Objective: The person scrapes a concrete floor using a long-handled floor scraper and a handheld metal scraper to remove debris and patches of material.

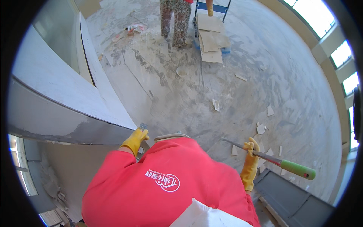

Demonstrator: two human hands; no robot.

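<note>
My left hand (137,141), in a yellow rubber glove, is beside the corner of a white-topped ledge (93,110). Its fingers are closed around a small grey metal piece (143,126), whose kind I cannot make out. Out to the right, my right hand (251,149), gloved alike, grips the metal shaft of a long tool (269,157) with a green handle. The shaft slants across, its thin end over the floor and its grip outermost. My red shirt (170,161), which bears writing, fills the lower middle, with a white item (210,217) at the bottom edge.
Ahead, a person in patterned trousers (175,22) stands beside a blue cart (212,7) stacked with flat pale slabs (211,42). Broken pale pieces (260,129) litter the dusty floor (181,93). A grey panel (292,193) lies low at right; windows (340,54) line that wall.
</note>
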